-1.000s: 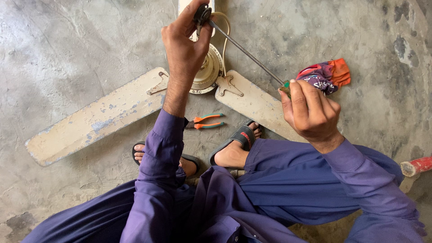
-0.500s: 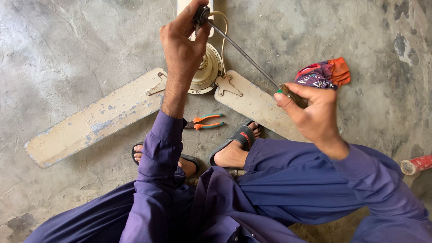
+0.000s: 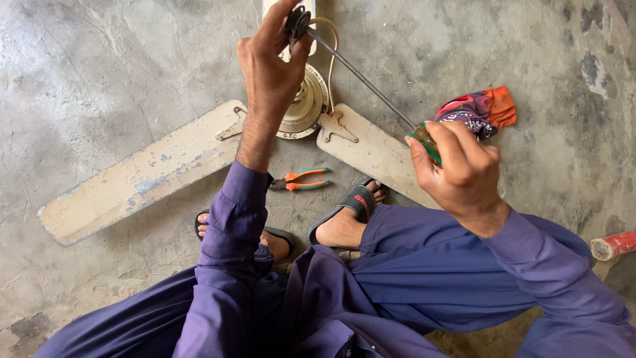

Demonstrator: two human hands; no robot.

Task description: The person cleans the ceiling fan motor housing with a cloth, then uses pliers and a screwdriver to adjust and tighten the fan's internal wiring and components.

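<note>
My left hand (image 3: 271,66) is raised over the ceiling fan's motor hub (image 3: 306,106) and pinches a small dark round part (image 3: 296,20) at the top of the picture. My right hand (image 3: 457,169) is closed around the green handle of a long screwdriver (image 3: 361,76). Its thin shaft runs up and left, and its tip meets the dark part in my left fingers. The fan lies on the concrete floor with cream, worn blades (image 3: 139,176) spreading left and right.
Orange-handled pliers (image 3: 299,181) lie on the floor between the blades, just beyond my sandalled feet (image 3: 344,219). A crumpled multicoloured cloth (image 3: 480,107) sits right of the right blade (image 3: 371,149). A red cylindrical object (image 3: 613,245) pokes in at the right edge.
My right hand has rotated on the screwdriver handle and shifted slightly down. My left hand stays on the dark part. The view has barely moved.
</note>
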